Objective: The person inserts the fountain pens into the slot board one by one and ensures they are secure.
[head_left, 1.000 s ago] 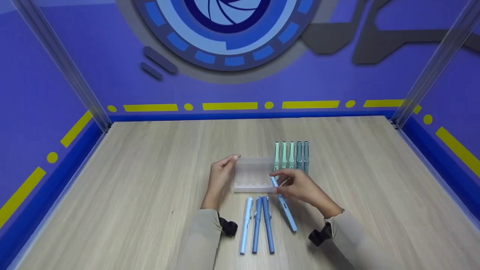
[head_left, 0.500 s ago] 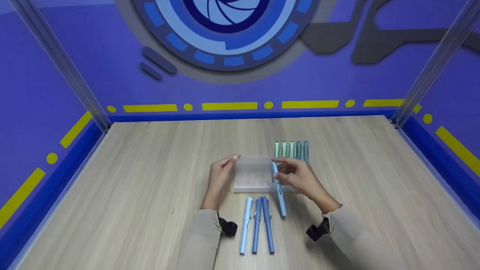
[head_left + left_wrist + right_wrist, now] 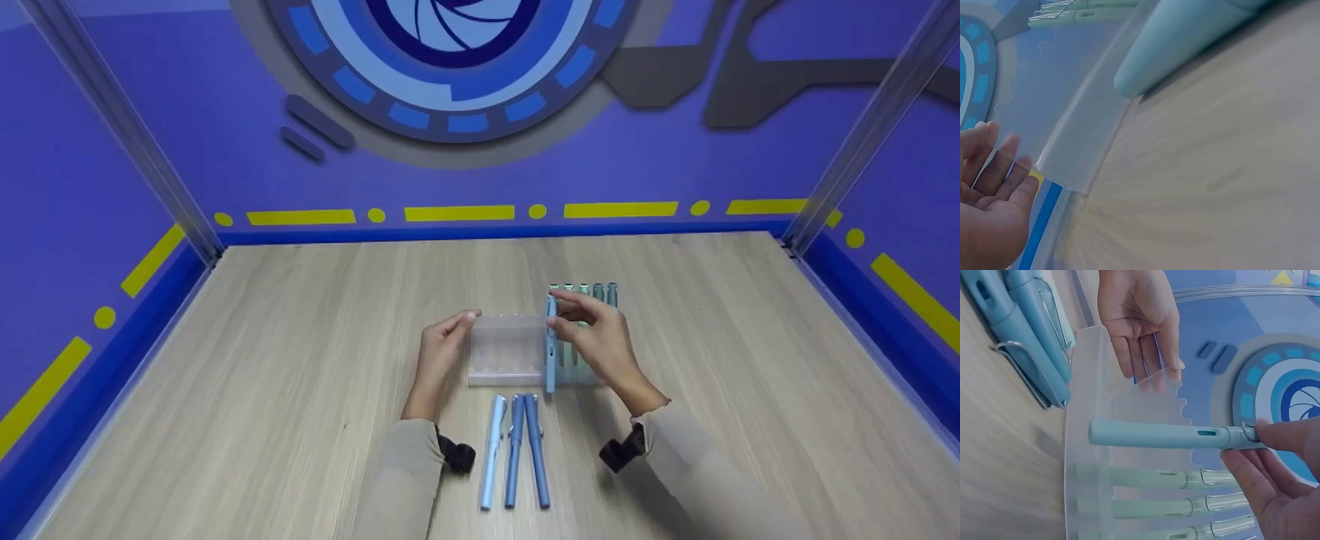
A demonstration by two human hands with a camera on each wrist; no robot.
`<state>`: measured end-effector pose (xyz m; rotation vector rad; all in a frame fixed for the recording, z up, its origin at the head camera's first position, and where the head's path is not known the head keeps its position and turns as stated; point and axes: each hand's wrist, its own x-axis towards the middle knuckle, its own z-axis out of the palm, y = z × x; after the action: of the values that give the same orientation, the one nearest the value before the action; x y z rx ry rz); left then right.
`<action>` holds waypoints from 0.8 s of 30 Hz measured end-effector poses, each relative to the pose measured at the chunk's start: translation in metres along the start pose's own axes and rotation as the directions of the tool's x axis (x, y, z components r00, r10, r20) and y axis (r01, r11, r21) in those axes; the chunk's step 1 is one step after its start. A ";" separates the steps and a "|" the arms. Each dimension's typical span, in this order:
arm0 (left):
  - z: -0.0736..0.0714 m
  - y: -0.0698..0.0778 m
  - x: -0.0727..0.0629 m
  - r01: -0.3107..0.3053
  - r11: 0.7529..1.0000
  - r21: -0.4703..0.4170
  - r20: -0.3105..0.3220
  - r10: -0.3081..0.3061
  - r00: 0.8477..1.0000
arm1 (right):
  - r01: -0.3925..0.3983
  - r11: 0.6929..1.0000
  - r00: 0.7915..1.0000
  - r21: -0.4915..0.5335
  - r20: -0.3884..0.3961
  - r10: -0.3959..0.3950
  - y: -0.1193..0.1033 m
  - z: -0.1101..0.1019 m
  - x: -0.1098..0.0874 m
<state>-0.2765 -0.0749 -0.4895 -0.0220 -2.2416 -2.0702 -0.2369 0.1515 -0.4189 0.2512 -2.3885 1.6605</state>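
Note:
A clear frosted plastic pen case [image 3: 506, 352] stands mid-table, with its left side bare and a row of light green and darker green pens [image 3: 1148, 477] in its right part. My left hand [image 3: 441, 356] holds the case by its upper left edge; in the left wrist view its fingers show through the plastic. Between thumb and fingers, my right hand [image 3: 604, 337] pinches a light blue pen [image 3: 551, 360] near its clip end. That pen hangs over the case, beside the nearest light green pen, its other end pointing toward me.
In front of the case lie three loose pens: a pale blue pen [image 3: 493, 454] and two darker blue pens [image 3: 514, 454]. They lie between my forearms on the wooden table [image 3: 315, 360]. Blue panels [image 3: 480, 180] enclose the back and sides.
My right hand has moved away from me and carried the light blue pen up over the case. The pen has swung from slanted to nearly in line with the green pens. My left hand stays put.

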 end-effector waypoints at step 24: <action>0.000 0.005 -0.003 0.017 0.999 0.035 0.005 -0.017 1.000 | 0.105 0.994 0.983 0.027 -0.153 -0.099 -0.013 0.010 -0.005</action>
<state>-0.2733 -0.0745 -0.4847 -0.0065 -2.2885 -2.0415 -0.2296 0.1376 -0.4123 0.2397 -2.2001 1.6155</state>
